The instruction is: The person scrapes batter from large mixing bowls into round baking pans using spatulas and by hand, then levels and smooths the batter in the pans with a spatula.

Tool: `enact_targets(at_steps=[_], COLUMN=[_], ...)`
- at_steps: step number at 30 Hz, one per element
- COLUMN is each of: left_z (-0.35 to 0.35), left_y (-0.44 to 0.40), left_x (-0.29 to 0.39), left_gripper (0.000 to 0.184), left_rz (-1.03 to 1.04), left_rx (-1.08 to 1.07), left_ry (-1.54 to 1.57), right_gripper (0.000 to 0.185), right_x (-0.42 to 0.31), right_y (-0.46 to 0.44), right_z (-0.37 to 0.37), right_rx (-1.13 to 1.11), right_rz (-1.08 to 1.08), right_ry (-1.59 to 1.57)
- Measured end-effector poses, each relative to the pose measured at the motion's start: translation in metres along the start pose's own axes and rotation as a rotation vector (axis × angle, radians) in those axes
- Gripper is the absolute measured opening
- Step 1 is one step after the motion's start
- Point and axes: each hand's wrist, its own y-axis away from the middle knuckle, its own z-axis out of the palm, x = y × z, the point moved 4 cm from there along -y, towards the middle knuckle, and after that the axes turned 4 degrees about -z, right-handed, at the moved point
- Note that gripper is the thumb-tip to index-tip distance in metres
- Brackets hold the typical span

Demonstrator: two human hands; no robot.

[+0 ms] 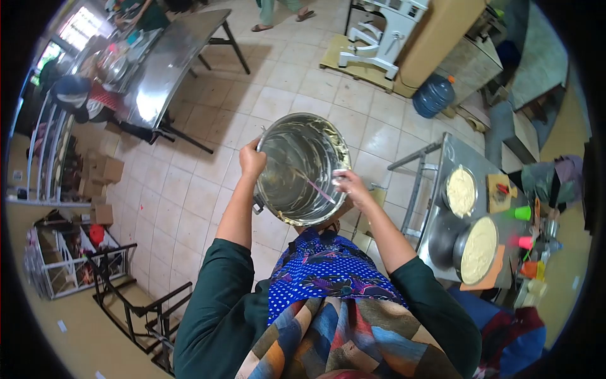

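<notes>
A large metal pot (293,145) with pale batter smeared on its inner wall and rim is held in front of my body, its opening facing up toward the camera. My left hand (252,160) is closed round the handle at the pot's upper left. At the right rim is my right hand (351,188), its fingers bent and marked with batter; whether they grip the rim cannot be made out. A spatula with a pinkish handle (320,191) leans inside the pot, its handle end near my right hand.
On the right, a metal table (439,218) bears two bowls of pale batter (461,191) (479,250) and colored cups. A water jug (433,96) stands at the upper right. Another metal table (180,60) and people are at the upper left. Black metal frames (142,309) stand lower left.
</notes>
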Motion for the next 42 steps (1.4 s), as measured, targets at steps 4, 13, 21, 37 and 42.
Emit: enact_targets(at_steps=[4, 13, 21, 37, 42], left_z=[-0.008, -0.028, -0.043, -0.281, -0.327], left_y=[0.007, 0.023, -0.019, -0.102, -0.154], left_x=[0.002, -0.037, -0.116, -0.245, -0.251], left_gripper=[0.036, 0.031, 0.036, 0.030, 0.017], left_rz=[-0.036, -0.171, -0.273, -0.380, -0.361], left_rx=[0.086, 0.120, -0.113, 0.182, 0.246], left_ry=[0.096, 0.094, 0.445, -0.316, -0.432], right_gripper=[0.031, 0.034, 0.037, 0.016, 0.012], right_x=[0.004, 0.091, 0.066, 0.232, 0.190], right_y=[0.001, 0.045, 0.042, 0.169, 0.156], right_z=[-0.054, -0.175, -0.104, -0.066, -0.003], right_rx=[0.220, 0.454, 0.431, 0.399, 0.700], right_rz=[-0.023, 0.263, 0.129, 0.540, 0.811], right_ry=[-0.316, -0.468, -0.583, 0.780, 0.346])
